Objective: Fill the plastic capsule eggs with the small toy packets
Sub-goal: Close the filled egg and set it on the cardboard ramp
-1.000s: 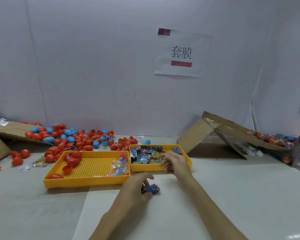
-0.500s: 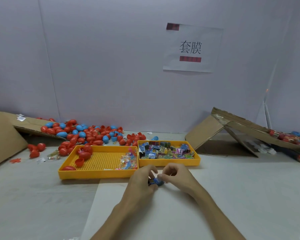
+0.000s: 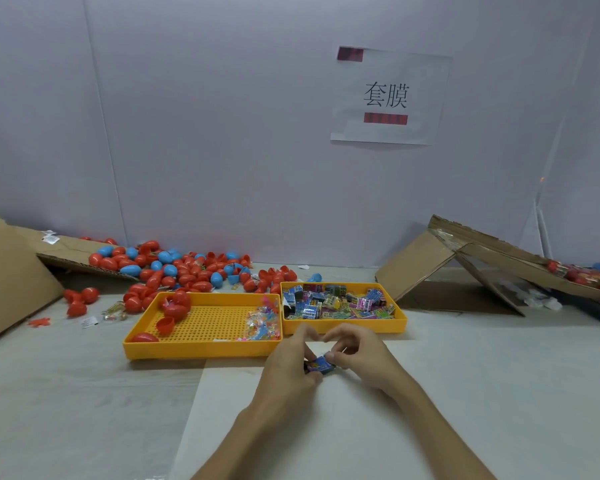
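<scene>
A small blue toy packet [image 3: 320, 364] is pinched between my left hand [image 3: 291, 367] and my right hand [image 3: 361, 358], low over the table in front of the trays. The wide yellow tray [image 3: 201, 348] holds a few red egg halves [image 3: 174, 306] and clear toy bags [image 3: 262, 322]. To its right, the smaller yellow tray [image 3: 343, 325] is full of coloured packets [image 3: 336, 301]. Behind the trays lies a heap of red and blue capsule eggs [image 3: 177, 268].
Cardboard flaps stand at the left [image 3: 11, 289] and lean at the right [image 3: 465, 261], the right one carrying more eggs [image 3: 582, 271]. A paper sign [image 3: 388, 97] hangs on the back wall. A white sheet [image 3: 326, 427] covers the table under my arms.
My right hand came back from the packet tray to meet my left hand. Both now pinch the blue packet that the left hand held alone.
</scene>
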Motion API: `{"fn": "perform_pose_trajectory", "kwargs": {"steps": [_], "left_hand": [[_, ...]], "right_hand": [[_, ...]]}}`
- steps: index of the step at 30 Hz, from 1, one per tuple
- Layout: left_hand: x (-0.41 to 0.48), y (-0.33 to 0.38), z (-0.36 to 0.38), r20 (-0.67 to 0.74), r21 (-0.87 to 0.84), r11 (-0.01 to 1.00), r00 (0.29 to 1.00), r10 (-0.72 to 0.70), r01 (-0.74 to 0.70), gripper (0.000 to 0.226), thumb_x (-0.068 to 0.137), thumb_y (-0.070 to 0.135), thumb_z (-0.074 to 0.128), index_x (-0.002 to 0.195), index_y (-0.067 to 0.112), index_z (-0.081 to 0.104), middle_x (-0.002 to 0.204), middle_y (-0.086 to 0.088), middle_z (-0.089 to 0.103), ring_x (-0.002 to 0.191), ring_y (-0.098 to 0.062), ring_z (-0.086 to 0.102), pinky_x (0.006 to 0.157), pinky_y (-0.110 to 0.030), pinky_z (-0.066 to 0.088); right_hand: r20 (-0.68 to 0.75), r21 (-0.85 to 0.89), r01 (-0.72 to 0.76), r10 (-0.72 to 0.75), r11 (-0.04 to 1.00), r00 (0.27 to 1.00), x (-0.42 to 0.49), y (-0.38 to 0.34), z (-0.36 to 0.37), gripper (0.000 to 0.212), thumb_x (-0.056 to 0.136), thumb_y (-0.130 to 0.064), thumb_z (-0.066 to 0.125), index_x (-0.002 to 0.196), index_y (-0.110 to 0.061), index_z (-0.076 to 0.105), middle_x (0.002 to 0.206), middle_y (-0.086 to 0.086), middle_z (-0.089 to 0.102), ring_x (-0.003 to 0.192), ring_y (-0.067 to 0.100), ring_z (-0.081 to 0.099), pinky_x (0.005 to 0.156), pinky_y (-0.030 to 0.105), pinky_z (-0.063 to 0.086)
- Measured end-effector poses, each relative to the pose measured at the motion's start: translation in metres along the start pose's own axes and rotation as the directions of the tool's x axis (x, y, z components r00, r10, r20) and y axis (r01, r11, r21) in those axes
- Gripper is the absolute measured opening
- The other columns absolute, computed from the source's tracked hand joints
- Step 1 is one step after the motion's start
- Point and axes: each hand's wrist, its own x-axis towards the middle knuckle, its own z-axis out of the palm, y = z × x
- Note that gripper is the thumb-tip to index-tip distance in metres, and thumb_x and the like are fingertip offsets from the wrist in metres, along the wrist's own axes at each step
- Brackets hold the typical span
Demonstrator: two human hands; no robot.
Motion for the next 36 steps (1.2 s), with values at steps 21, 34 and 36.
{"fn": "perform_pose_trajectory", "kwargs": {"steps": [21,34,36], "left_hand": [[0.005,0.007,-0.011,-0.065,-0.255,0.965,0.994,-0.086,0.067,0.006,0.092,0.023,0.072,0.091,0.021,0.078,0.087,0.008,0.074,0.084,-0.008,0.070,0.072,-0.021,0.059],[0.003,0.009,-0.014,0.041,-0.412,0.898,0.988,-0.150,0.153,0.014,0.092,0.018,0.073,0.079,0.024,0.075,0.070,0.006,0.073,0.063,-0.008,0.067,0.060,-0.021,0.054],[0.004,0.009,-0.016,0.015,-0.451,0.878,0.986,-0.169,0.157,0.013,0.092,0.016,0.072,0.079,0.018,0.074,0.072,0.002,0.073,0.064,-0.011,0.069,0.062,-0.023,0.056]], "right_hand": [[0.042,0.367,0.093,-0.116,0.926,0.992,-0.005,-0.011,-0.012,0.035,0.073,-0.010,0.072,0.106,-0.024,0.074,0.081,0.005,0.069,0.075,0.018,0.066,0.066,0.029,0.053],[-0.021,0.391,0.112,-0.113,0.914,0.993,-0.005,-0.014,-0.005,0.026,0.077,-0.014,0.084,0.100,-0.018,0.074,0.089,0.002,0.073,0.086,0.023,0.072,0.074,0.033,0.060],[-0.037,0.377,0.093,-0.086,0.921,0.996,-0.005,-0.015,-0.003,0.027,0.073,-0.027,0.084,0.094,-0.016,0.072,0.085,-0.002,0.073,0.083,0.020,0.072,0.073,0.033,0.060]]}}
